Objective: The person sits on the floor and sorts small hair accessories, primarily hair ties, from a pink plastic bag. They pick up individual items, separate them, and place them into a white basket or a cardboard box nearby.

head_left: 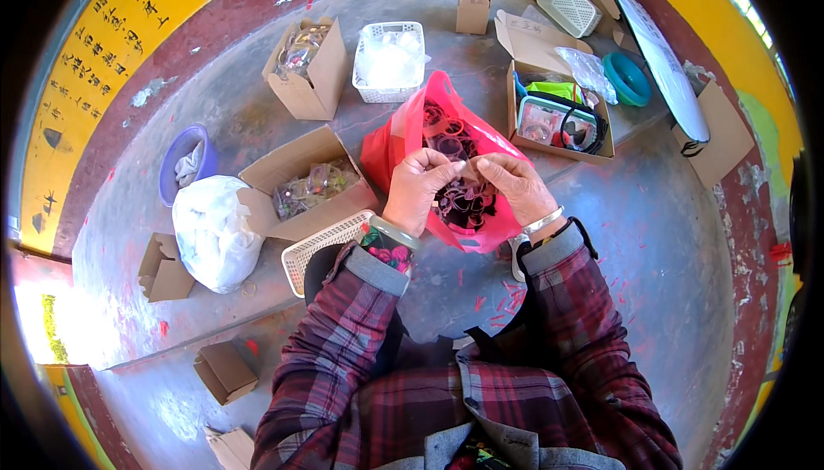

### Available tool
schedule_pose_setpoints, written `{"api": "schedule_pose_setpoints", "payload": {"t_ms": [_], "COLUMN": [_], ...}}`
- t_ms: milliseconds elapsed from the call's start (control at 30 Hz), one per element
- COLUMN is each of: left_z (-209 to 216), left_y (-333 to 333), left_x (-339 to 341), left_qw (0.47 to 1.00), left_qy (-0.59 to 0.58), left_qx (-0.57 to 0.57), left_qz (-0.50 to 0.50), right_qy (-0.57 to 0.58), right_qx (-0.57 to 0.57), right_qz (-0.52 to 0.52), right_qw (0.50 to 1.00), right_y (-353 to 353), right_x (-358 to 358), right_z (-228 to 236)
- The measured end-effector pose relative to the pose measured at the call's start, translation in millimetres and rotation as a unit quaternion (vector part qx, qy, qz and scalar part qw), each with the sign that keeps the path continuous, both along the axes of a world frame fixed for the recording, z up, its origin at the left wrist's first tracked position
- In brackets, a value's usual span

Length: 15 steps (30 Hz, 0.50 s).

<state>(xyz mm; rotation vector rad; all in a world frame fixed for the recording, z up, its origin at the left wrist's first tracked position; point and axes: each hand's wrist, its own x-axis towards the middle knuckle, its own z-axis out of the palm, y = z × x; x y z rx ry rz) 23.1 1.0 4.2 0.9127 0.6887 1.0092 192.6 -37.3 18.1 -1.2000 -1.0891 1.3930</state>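
Note:
My left hand (419,188) and my right hand (520,188) meet above an open red plastic bag (384,145). Thumbs and fingers of both are pinched together, nearly touching, on a small see-through piece (469,173) that looks like clear plastic; its exact kind is too small to tell. Inside the bag lies a heap of dark, looped bands (468,212), some reddish, partly hidden by my hands. A cream basket (296,257) stands by my left forearm, and pink and red items (393,255) show beside my left wrist.
Left of the bag is a cardboard box (296,154) of small clear packets, beside a stuffed white bag (219,234) and a purple basin (168,169). Beyond are a filled box (323,84) and a white basket (389,95). An open carton (562,151) and teal basin (631,84) stand right.

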Motion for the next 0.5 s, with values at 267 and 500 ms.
{"api": "schedule_pose_setpoints", "payload": {"t_ms": [267,500], "left_z": [-3.3,1.0], "left_y": [-3.7,-5.8], "left_x": [0.4,2.3], "left_qw": [0.995,1.0], "left_qy": [0.096,0.015], "left_qx": [0.026,-0.012], "left_qz": [-0.022,-0.007], "right_qy": [0.127,0.136], "right_qx": [-0.073,-0.06], "right_qz": [-0.055,-0.04], "right_qw": [0.988,0.988], "right_y": [1.3,1.7], "right_x": [-1.5,2.6], "right_z": [-14.7,-15.3]}}
